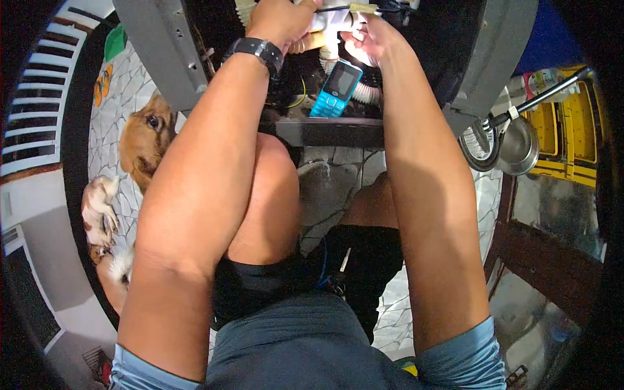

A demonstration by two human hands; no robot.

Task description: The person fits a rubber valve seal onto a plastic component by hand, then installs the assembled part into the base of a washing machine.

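Observation:
My left hand (279,23), with a black watch on its wrist, is closed at the left side of a white plastic part (333,23) inside a grey-framed opening. My right hand (377,42) has its fingers curled at the part's right side, under strong light. A thin black cable (335,9) runs across the top beside both hands. Below them a blue keypad phone (337,90) leans upright on the frame's lower bar. Ribbed hoses (368,95) pass behind the phone and beneath the hands. The fingertips are partly hidden by glare and the parts.
Grey metal posts (153,49) flank the opening, with a crossbar (325,133) below. A brown dog (148,140) is close to my left arm; another dog (97,211) lies further left. At right are a metal pan (519,146) and a yellow crate (562,133).

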